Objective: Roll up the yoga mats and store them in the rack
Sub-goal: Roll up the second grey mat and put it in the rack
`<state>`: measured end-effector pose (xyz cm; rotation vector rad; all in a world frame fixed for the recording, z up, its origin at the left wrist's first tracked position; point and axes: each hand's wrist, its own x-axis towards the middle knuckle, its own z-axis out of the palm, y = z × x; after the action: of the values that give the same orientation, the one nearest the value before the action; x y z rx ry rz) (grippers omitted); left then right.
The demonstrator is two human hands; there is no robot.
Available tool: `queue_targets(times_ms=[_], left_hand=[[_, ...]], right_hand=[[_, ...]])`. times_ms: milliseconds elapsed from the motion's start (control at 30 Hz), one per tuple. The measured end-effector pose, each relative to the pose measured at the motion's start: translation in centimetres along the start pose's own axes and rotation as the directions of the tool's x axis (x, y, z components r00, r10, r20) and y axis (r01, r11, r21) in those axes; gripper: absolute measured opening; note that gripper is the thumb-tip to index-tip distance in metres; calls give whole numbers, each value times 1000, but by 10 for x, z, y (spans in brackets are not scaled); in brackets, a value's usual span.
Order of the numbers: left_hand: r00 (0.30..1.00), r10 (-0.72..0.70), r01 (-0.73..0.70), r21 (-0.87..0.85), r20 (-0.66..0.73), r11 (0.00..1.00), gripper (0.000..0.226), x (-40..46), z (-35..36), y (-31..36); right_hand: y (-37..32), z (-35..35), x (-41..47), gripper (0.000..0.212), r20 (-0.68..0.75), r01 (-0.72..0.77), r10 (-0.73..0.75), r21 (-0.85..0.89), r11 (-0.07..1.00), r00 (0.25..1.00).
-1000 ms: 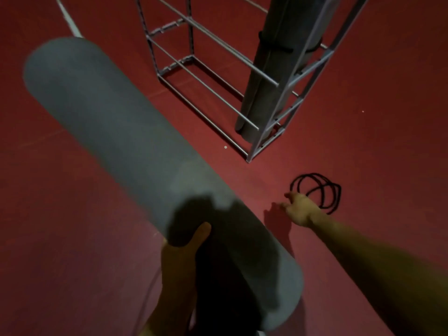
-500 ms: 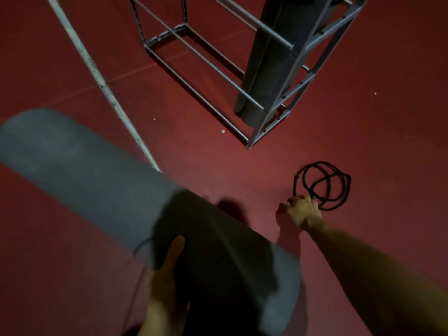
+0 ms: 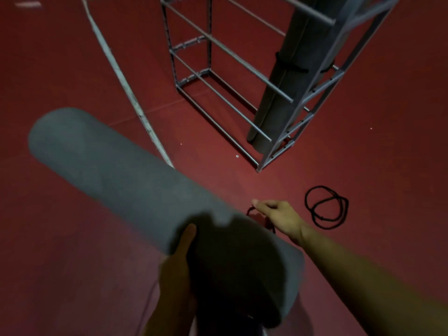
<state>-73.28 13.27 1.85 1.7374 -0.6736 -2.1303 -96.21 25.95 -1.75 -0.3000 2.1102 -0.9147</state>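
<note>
Rolled grey mat (image 3: 126, 175) held above red floor (image 3: 363, 166), left hand (image 3: 177, 260) fingers curled under it, right hand (image 3: 278, 217) fingers pinching black cord loop (image 3: 252, 212), second mat (image 3: 291, 76) upright in metal rack (image 3: 274, 93), spare cords (image 3: 327, 207) on floor

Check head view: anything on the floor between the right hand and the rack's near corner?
Nothing: bare red floor between the right hand and the rack corner. The black cord loops lie off to the right.
</note>
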Motion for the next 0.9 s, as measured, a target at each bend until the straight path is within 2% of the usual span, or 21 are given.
queue_targets(times_ms=[67,100,167,233,333,533,700,767,833,900], left_hand=[[997,58,-53,-91,57,994,61,-21,3,17],[989,123,-115,-102,78,988,55,-31,4,26],[961,251,-239,-113,113,964,54,-50,2,45],[940,319,-305,-119,124,945,49,-69,-5,65],[910,400,-386,-132,108,913,61,-102,-17,93],[871,466,-440,-172,158,881,71,-165,-78,148],[832,552,-518,-282,52,808,111,-215,-134,179],[819,570,-526,-321,58,788,116,-231,-156,185],[823,561,-503,-348,87,791,111,-246,-177,186],[834,537,-465,-361,127,808,107,-250,-197,183]], right_hand=[[-35,-3,-16,38,62,40,-41,20,999,997],[-51,-3,-24,38,104,57,-60,36,998,993],[-86,-4,-44,39,175,121,-128,50,991,976],[-118,-3,-65,40,229,188,-193,41,981,954],[-164,1,-102,44,280,266,-258,9,964,925],[-243,27,-186,53,378,363,-378,114,925,845],[-289,53,-254,80,430,472,-474,119,874,768],[-304,63,-283,71,447,516,-508,114,849,736],[-317,73,-309,58,468,547,-531,115,829,706],[-327,80,-330,56,502,528,-515,129,839,695]])
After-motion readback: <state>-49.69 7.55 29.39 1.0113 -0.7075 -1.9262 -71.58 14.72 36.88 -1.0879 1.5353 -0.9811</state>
